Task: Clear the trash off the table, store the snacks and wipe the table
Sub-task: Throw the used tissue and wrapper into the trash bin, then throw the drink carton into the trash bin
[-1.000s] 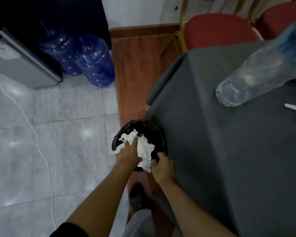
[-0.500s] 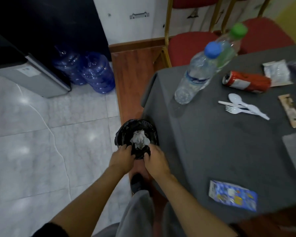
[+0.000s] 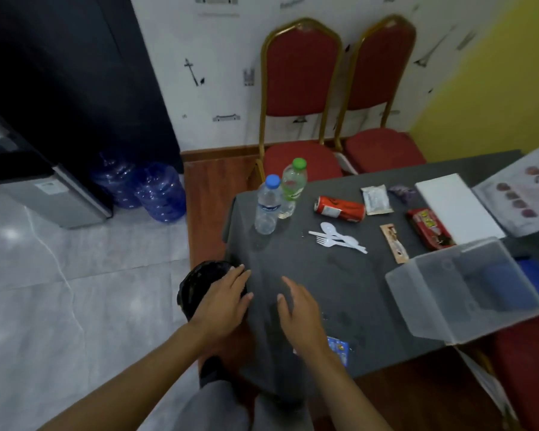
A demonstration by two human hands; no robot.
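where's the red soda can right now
In the head view the red soda can lies on its side toward the far side of the table, between the two bottles and a white packet.

Chairs: two red padded chairs with gold frames, one beside the other, backs to the wall, seats at the far edge of the counter.
Water jugs: two large blue jugs, one just beside the other, standing on the floor against the dark wall.
Dispenser: a grey and black water dispenser at the left, next to the jugs.
Cable: a thin white cable trailing across the pale marble floor.
Walls: white patterned wall behind the chairs; yellow wall at the right.
Floor strip: reddish wooden flooring below the skirting.
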